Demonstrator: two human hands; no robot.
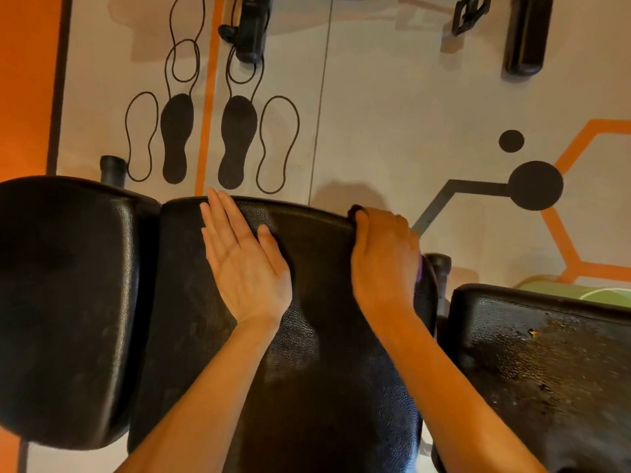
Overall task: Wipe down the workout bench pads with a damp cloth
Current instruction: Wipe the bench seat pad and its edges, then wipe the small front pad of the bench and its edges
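Observation:
The middle black bench pad (307, 353) fills the centre of the head view. My left hand (244, 261) lies on its far left part with straight, spread fingers that reach the far edge. My right hand (384, 257) is curled over the pad's far right corner. It grips a cloth that is almost wholly hidden, with only a purple sliver (419, 269) showing at the hand's right side. A second black pad (61, 302) sits to the left. A third pad (546, 370) to the right has a wet, speckled sheen.
Black tube ends stick up behind the left pad (112, 167) and between the middle and right pads (438, 264). The pale floor beyond carries footprint markings (239, 141) and orange lines. Two black roller pads (252, 29) (527, 35) stand at the far edge. A green object (594, 293) lies at the right.

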